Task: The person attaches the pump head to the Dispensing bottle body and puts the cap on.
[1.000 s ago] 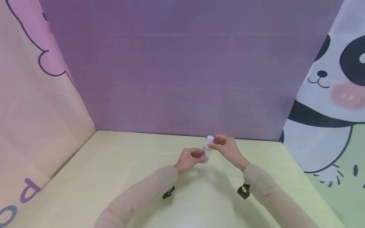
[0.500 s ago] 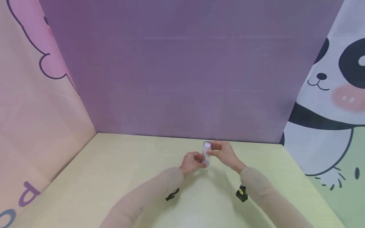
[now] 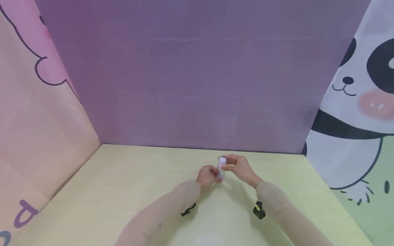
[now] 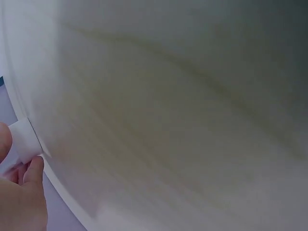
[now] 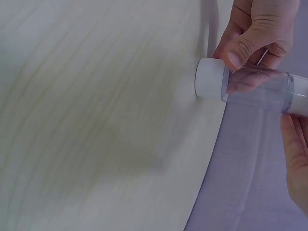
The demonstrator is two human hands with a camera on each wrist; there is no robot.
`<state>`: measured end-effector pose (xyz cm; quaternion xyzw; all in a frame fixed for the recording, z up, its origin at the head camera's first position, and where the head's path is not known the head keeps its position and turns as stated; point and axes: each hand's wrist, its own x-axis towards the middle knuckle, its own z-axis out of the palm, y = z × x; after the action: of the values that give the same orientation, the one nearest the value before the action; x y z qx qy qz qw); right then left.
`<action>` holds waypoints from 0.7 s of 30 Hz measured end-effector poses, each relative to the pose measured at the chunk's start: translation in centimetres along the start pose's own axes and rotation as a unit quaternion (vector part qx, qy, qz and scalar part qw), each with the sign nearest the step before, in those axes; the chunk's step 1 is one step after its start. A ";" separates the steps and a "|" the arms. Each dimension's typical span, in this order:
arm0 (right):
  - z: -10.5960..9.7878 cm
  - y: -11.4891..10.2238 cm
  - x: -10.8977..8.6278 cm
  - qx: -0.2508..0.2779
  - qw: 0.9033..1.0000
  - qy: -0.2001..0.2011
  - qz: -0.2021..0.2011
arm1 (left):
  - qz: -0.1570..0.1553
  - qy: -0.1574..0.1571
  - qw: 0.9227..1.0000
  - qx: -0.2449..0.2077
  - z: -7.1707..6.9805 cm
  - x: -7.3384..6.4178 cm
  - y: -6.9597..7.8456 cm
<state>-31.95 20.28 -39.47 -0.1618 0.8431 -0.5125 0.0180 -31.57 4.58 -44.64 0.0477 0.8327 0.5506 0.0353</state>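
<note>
A slim clear cylindrical bottle (image 3: 220, 172) stands nearly upright between both hands near the back of the table. In the right wrist view its white end (image 5: 211, 78) meets the tabletop. Above that comes a clear tube, then another white section (image 5: 299, 96) cut off by the frame's edge. My left hand (image 3: 207, 176) grips the bottle low down, thumb and fingers around it beside the white end. With fingers and thumb, my right hand (image 3: 241, 168) holds the upper part, just below the clear rim. The left wrist view shows the white end (image 4: 26, 140) beside my left fingers (image 4: 33, 175).
The pale wood-grain table (image 3: 138, 184) ends at a purple backdrop (image 3: 197, 85). A pink cartoon panel (image 3: 40, 119) flanks the left side, a panda panel (image 3: 354, 153) the right. A black wrist camera (image 3: 259, 210) hangs under the right sleeve.
Both hands have lowered the bottle and shifted it slightly left. It was tilted and higher a second ago and now stands straighter at the tabletop. Both hands keep their hold.
</note>
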 end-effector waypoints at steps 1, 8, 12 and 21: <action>0.0 0.0 0.0 0.001 1.000 0.001 0.000 | 0.001 0.000 1.000 -0.002 0.0 0.0 0.0; 0.1 0.2 -0.1 0.010 1.000 0.003 0.002 | 0.003 -0.001 1.000 -0.017 -0.1 -0.3 0.0; 0.2 0.4 -0.1 0.020 1.000 0.014 0.005 | 0.004 -0.003 1.000 -0.022 -0.1 -0.3 0.0; 0.4 0.9 0.2 0.034 0.999 0.009 0.016 | 0.007 -0.006 1.000 -0.019 -0.3 0.0 -0.1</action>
<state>-32.34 20.29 -40.43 -0.1429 0.8280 -0.5417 0.0240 -31.64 4.31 -44.63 0.0560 0.8216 0.5661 0.0376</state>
